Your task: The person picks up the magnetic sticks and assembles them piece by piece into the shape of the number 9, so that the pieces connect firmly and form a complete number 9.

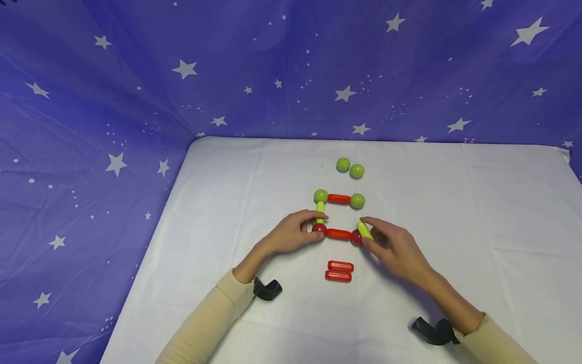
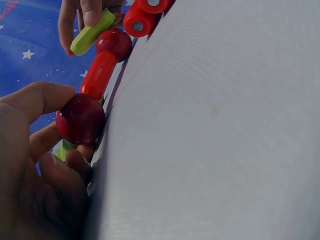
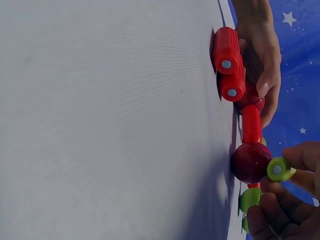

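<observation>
On the white-covered table (image 1: 514, 212), the left hand (image 1: 288, 232) curls its thumb and fingers around a dark red ball (image 1: 320, 230) at one end of a red rod (image 1: 338, 234). The right hand (image 1: 400, 248) pinches a yellow-green rod (image 1: 365, 230) just beside the second red ball (image 1: 356, 238), at the other end.

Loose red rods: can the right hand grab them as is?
Probably not: the right hand pinches a yellow-green rod. With that set down, the way across the white cloth to the loose red rods looks free.

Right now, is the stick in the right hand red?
No, the right hand pinches a yellow-green stick close to a red ball.
</observation>
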### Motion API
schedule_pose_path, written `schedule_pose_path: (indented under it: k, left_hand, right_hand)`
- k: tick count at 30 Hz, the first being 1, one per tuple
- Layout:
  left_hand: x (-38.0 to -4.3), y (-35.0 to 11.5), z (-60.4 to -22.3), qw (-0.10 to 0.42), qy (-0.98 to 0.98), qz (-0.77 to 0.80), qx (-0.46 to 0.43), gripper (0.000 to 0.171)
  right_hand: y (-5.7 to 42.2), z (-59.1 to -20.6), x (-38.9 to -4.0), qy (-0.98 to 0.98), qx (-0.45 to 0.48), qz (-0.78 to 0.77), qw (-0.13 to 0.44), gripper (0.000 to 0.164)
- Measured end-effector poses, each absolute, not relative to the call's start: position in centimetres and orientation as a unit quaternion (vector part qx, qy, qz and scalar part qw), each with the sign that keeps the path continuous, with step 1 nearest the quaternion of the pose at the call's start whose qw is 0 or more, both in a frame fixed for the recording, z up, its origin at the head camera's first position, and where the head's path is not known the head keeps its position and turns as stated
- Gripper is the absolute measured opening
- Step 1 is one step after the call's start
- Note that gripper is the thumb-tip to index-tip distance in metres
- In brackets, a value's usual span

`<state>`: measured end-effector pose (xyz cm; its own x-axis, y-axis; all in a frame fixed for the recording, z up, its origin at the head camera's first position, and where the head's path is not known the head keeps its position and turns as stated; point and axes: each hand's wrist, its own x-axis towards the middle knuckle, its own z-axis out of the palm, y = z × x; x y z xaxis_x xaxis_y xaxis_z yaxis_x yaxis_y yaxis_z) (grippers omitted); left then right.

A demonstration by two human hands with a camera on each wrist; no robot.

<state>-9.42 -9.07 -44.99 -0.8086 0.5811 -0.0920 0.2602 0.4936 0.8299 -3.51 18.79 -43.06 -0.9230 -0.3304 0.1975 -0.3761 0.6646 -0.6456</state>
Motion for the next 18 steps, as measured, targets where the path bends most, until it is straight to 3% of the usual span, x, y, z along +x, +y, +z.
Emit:
schedule_pose_path:
  k: [18]
  left_hand:
    - [-9.4, -9.0, -45.2, 0.178, 0.846, 0.437, 0.25, 0.04]
  right_hand:
    - [18.3, -42.5, -4.9, -0.907, 0.139, 0.397, 0.003, 0.038]
